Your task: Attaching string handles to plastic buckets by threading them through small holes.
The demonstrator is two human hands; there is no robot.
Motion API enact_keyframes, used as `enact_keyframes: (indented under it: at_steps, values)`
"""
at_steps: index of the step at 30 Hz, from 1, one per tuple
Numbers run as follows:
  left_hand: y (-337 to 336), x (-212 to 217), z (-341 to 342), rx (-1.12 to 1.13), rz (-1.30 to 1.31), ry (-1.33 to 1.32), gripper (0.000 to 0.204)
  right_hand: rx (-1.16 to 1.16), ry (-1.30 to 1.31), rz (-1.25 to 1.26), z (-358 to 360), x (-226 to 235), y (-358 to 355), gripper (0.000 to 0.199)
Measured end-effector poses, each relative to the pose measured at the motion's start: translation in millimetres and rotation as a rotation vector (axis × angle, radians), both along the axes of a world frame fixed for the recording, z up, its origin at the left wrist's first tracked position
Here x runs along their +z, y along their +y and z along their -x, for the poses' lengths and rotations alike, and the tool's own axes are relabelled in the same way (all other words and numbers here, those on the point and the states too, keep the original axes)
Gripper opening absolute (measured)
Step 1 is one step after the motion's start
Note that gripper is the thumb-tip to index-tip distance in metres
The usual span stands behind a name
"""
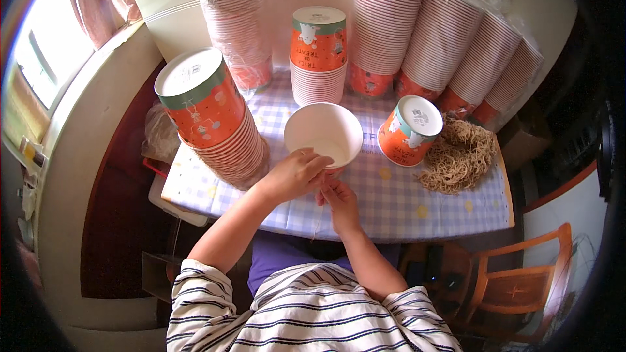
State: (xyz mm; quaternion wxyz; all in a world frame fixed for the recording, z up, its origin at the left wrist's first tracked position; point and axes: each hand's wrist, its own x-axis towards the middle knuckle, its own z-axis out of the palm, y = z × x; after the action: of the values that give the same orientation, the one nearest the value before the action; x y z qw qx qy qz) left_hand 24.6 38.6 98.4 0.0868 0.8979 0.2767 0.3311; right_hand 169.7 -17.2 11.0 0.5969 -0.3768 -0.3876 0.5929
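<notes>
An open white-lined paper bucket (329, 127) stands upright before me near the middle of the table. My left hand (295, 175) has its bent fingers over the bucket's near rim and grips it there. Just below that rim, my right hand (340, 205) pinches with thumb and fingertips, close against the left fingers. A thin pale string seems to hang down from the pinch, though it is faint. Right of the bucket, a single orange and green paper bucket (405, 137) sits upside down. Beside it lies a tangled heap of tan strings (462, 160).
A tall stack of upside-down buckets (215, 130) rises close to my left forearm. Another stack (319, 58) stands behind the open bucket. Several plastic-wrapped stacks (388, 26) line the back. A checked cloth (391, 202) covers the table; a wooden chair (521, 280) is at right.
</notes>
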Motion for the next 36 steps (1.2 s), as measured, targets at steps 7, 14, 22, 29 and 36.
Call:
enact_keyframes:
  at_steps: [7, 14, 22, 29, 36]
  values:
    - [-66.9, -32.2, -1.5, 0.375, 0.049, -0.454, 0.031, 0.348, 0.171, 0.164, -27.4, 2.6, -23.9, 0.014]
    - [-146.1, -82.2, -19.9, -0.243, 1.311, -0.721, 0.038, 0.467, 0.634, 0.213, -37.2, 41.2, -30.4, 0.021]
    - [-143.5, -102.1, 21.4, -0.012, 1.492, -0.565, 0.034, 0.204, 0.312, 0.336, -72.8, 56.2, -0.9, 0.017]
    - [-132.9, -103.5, 58.0, 0.138, 1.501, -0.742, 0.034, 0.081, -0.327, 0.124, -96.0, 48.7, 22.7, 0.015]
    - [-121.6, -81.1, 25.0, 0.062, 1.569, -0.814, 0.032, -0.652, -1.323, -0.669, -54.4, 81.6, -20.0, 0.029]
